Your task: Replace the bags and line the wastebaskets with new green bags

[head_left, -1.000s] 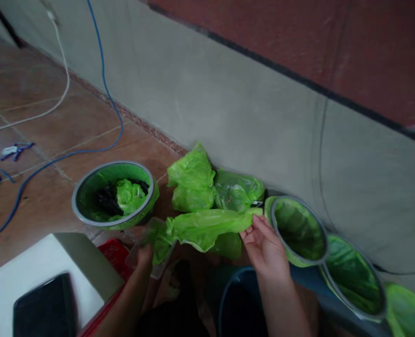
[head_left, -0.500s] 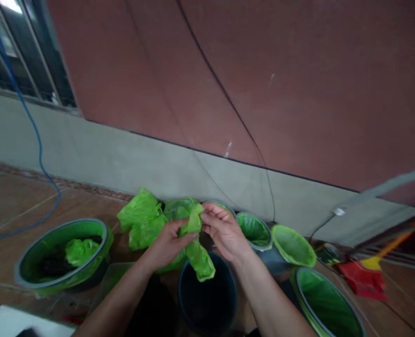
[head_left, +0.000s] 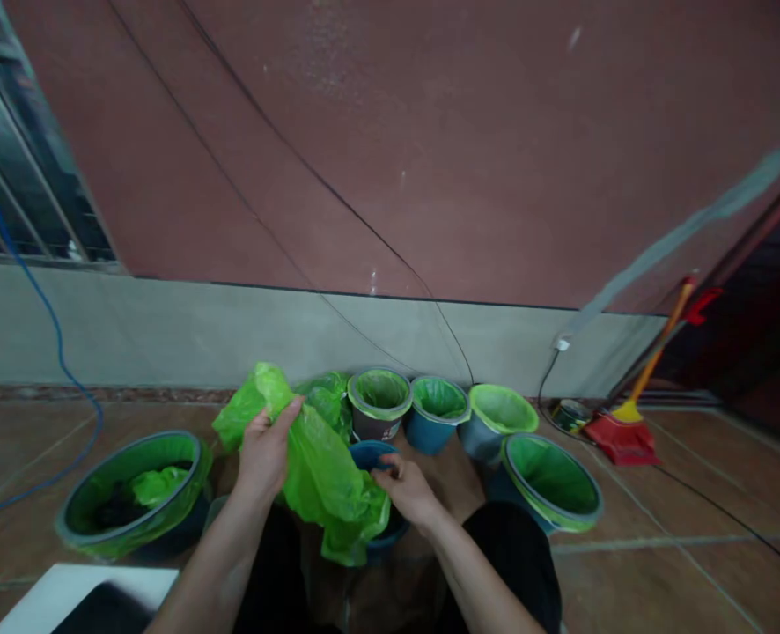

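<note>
Holding the bag (head_left: 334, 480) in the left hand (head_left: 262, 451), pinched near its top between thumb and fingers, in a closed grip on thin green plastic. Hanging down from there in loose folds, spreading to the right, covering the left part of the bucket (head_left: 365, 451) from view. Showing more green plastic (head_left: 239, 421) behind the left hand, hard to tell from the held bag.

Across to the right hand (head_left: 408, 491): part curled, with thumb close to fingers, right by the bag's lower right edge, in front of the bucket. Can't tell from here whether touching the plastic or just beside it, nor whether gripping anything.

On to the floor's far edge, along the wall (head_left: 231, 335): passing a brown bin (head_left: 377, 430), a blue bin (head_left: 430, 431) and a grey bin (head_left: 479, 440), all lined in green. Nearer and further right, reaching a fourth bin (head_left: 518, 495), lined likewise. Then, near the doorway, finding a tin (head_left: 570, 416) and a red dustpan (head_left: 622, 438).

Over toward the floor's left edge, spotting a wide bin (head_left: 149, 453), with black and green stuff inside. Down at the near left corner, closing on a white box (head_left: 53, 586) with a dark object on top.
</note>
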Demonstrator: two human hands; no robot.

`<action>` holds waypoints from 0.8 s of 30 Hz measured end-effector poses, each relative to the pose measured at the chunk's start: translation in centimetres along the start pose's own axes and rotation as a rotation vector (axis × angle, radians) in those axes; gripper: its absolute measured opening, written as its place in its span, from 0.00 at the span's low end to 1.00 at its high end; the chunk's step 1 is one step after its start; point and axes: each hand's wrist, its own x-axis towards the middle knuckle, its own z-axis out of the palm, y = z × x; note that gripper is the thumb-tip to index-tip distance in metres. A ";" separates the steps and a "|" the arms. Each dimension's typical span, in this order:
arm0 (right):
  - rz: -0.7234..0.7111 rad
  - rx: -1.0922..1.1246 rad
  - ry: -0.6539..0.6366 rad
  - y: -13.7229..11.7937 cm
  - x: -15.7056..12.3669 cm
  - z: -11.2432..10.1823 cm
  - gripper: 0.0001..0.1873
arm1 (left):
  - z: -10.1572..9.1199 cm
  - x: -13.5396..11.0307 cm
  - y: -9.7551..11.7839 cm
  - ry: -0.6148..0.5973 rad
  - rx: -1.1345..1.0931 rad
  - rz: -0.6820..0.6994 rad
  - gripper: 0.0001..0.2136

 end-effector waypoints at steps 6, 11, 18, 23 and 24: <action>0.221 0.389 0.023 0.4 -1.3 -0.7 0.28 | -1.8 -1.6 0.3 0.021 -0.023 -0.012 0.21; 0.329 0.313 -0.008 0.4 -2.4 -1.1 0.32 | -2.9 -2.2 0.8 0.030 -0.041 0.035 0.21; 0.149 0.104 -0.306 0.8 -2.5 3.2 0.19 | -2.4 -4.0 -0.1 -0.061 -0.031 -0.009 0.19; 0.202 0.355 -0.082 2.3 -1.8 2.6 0.09 | -4.2 -3.8 0.2 -0.044 -0.022 0.026 0.16; 0.201 0.440 -0.014 2.5 -1.6 1.7 0.10 | -4.8 -3.6 0.3 -0.015 -0.011 0.040 0.15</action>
